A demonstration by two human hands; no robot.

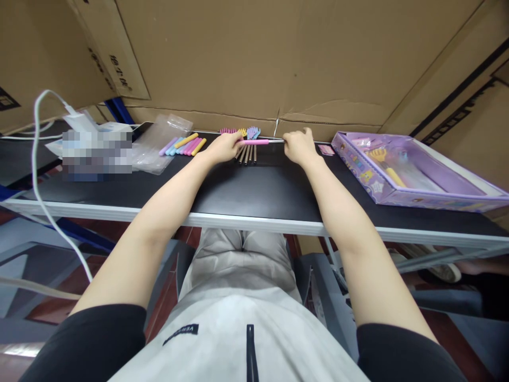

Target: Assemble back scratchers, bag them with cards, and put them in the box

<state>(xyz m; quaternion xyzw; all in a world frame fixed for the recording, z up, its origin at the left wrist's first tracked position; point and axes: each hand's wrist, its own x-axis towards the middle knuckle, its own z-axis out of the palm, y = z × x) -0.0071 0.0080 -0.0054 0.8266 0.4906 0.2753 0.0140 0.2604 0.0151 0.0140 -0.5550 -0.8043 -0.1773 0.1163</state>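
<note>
My left hand (226, 148) is closed around one end of a pink sleeve-like handle (255, 141). From its other end a thin metal rod (275, 140) runs to my right hand (299, 147), whose fingers are closed on it. Any head on this rod is hidden by my right hand. Below and behind the pink handle lie several back scratchers with bare dark metal shafts (248, 154). Their claw heads, pink (228, 130), yellow (242, 131) and lilac-blue (253, 132), point to the back. Left of my left hand lie several coloured foam-like tubes (191, 144).
Clear plastic bags (159, 151) and a pixelated item (97, 154) with a white cable (35, 154) occupy the left. At right, a purple open box (433, 200) holds a yellow back scratcher (393, 176). A small pink card (326, 150) lies beside it. Cardboard (254, 58) stands behind the black table (254, 193).
</note>
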